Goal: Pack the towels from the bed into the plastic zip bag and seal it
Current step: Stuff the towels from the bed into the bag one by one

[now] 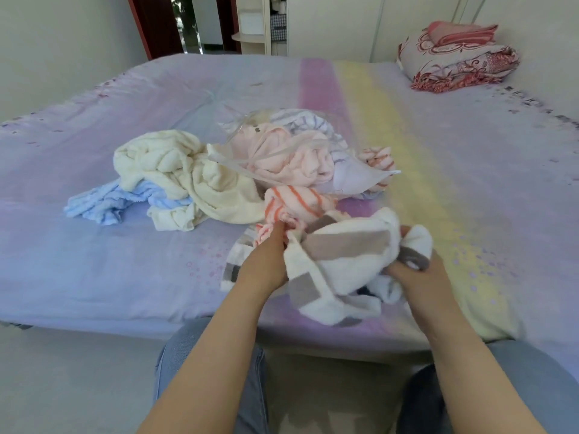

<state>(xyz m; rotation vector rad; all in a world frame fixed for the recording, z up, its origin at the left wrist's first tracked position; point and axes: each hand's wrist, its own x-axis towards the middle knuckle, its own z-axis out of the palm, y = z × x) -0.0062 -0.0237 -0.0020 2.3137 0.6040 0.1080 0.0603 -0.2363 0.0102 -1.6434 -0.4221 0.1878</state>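
The left hand (266,261) and right hand (416,277) both grip a bunched white towel (338,264) with grey blocks, holding it just above the near edge of the bed (125,261). The left fingers are closed on its left side, the right fingers on its right end. Just beyond lies an orange-striped towel (294,203). Behind that, the clear zip bag (300,151) lies open, with a pink towel (291,158) inside. To its left sit a cream towel (175,170) and a blue towel (103,203).
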